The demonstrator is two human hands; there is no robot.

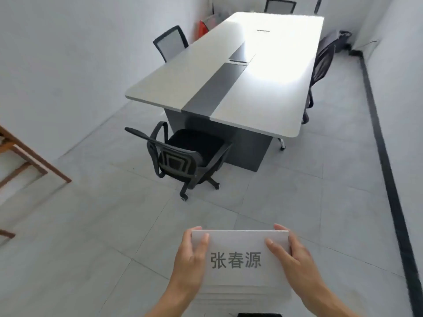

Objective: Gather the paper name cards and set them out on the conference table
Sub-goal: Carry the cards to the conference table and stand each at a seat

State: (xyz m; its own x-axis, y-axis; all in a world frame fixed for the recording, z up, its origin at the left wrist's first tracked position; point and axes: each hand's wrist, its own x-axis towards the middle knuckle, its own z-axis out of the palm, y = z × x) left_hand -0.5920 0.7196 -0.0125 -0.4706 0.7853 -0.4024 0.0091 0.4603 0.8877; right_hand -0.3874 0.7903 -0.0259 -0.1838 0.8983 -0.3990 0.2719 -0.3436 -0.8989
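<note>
Low in the middle of the frame the person carries a stack of paper name cards (pixel 240 245), held flat at about waist height over the grey tiled floor. The left hand (pixel 191 259) grips the stack's left end and the right hand (pixel 295 259) its right end. Each thumb lies across the top card and the fingers curl round the far edge and underneath. The top card bears three large printed characters, and the stepped edges of more cards show beneath it, near the bottom of the frame.

The conference table (pixel 174 74) stands well apart from the cards, running from the centre to the upper right, and I see no card on its pale top or its grey middle strip. A black office chair (pixel 183 156) sits at its near end, with more chairs along the sides and at the far end. A wooden frame (pixel 27 156) leans in at the left edge.

I'd judge these cards light and thin: floppy one at a time, stiffer as a bundle, and smooth enough to slip over one another if the stack tips. Gripping both short ends and keeping the stack level looks sensible. At the table, each card is probably best pinched off the top by one edge, gently, so it doesn't crease.
</note>
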